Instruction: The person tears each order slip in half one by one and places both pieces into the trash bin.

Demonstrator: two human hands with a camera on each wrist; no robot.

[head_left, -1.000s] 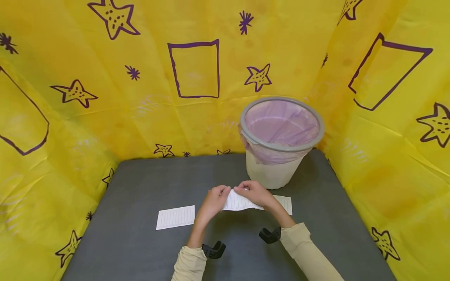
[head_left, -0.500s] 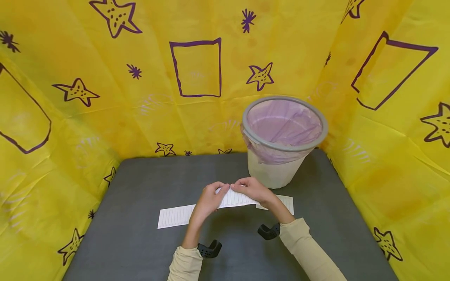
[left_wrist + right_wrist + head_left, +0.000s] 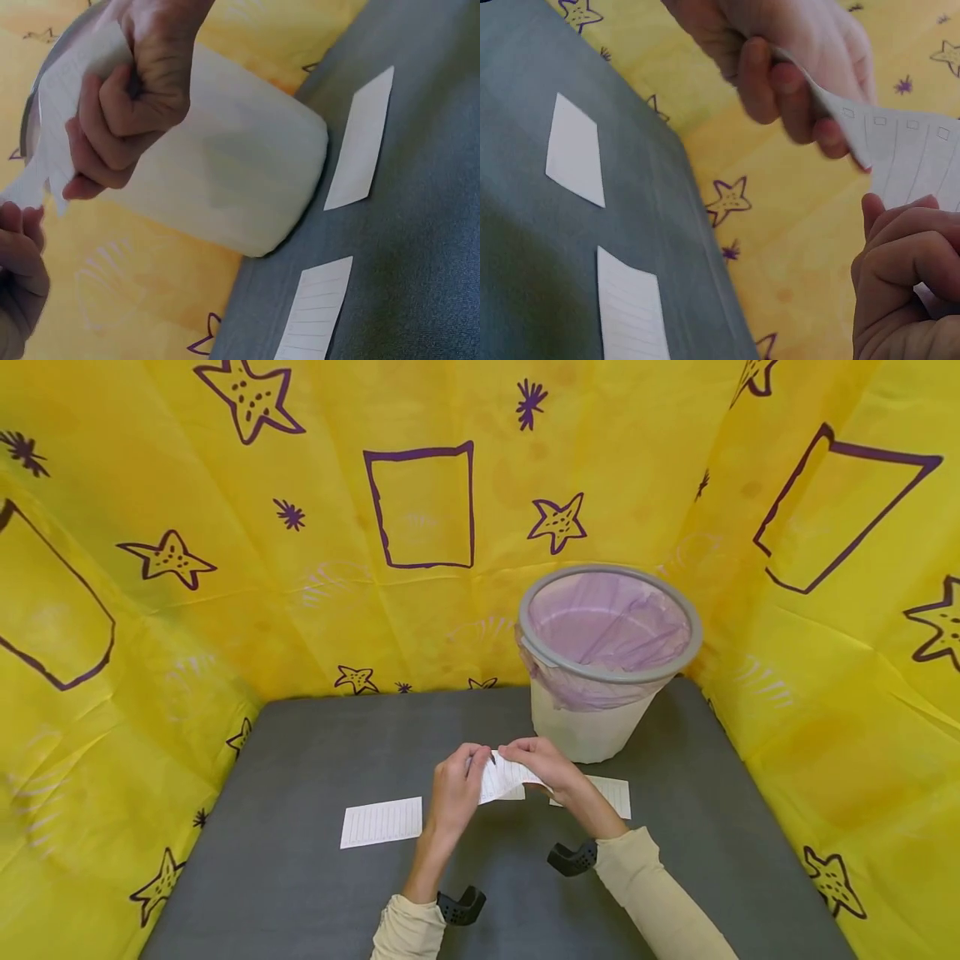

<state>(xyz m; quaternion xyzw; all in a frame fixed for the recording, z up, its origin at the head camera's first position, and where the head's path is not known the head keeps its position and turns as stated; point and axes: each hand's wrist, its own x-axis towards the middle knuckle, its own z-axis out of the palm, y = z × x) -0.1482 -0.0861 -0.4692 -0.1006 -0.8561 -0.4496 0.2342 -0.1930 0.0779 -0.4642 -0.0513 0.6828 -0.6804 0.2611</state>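
Note:
My left hand [image 3: 456, 789] and right hand [image 3: 543, 766] pinch a white sheet of lined paper [image 3: 504, 779] between thumbs and fingers, raised above the table. A short tear opens from its far edge between the thumbs. In the left wrist view the paper [image 3: 60, 112] splits in a V between the right hand [image 3: 139, 97] and the left hand [image 3: 19, 277]. The right wrist view shows printed lines and small boxes on the paper [image 3: 911, 142], bent at the left hand [image 3: 802, 82]; the right hand [image 3: 907, 277] grips below it.
Flat lined slips lie on the grey table [image 3: 300, 760]: a left slip [image 3: 382, 822], a right slip [image 3: 613, 796] and a middle slip [image 3: 515, 794] partly hidden by the held paper. Behind the right hand stands a white bin [image 3: 581, 727] with a purple liner. Yellow patterned cloth surrounds the table.
The held paper was whole and nearly flat half a second ago; now it is bent, with a tear at its far edge. My left hand has turned and shifted slightly right.

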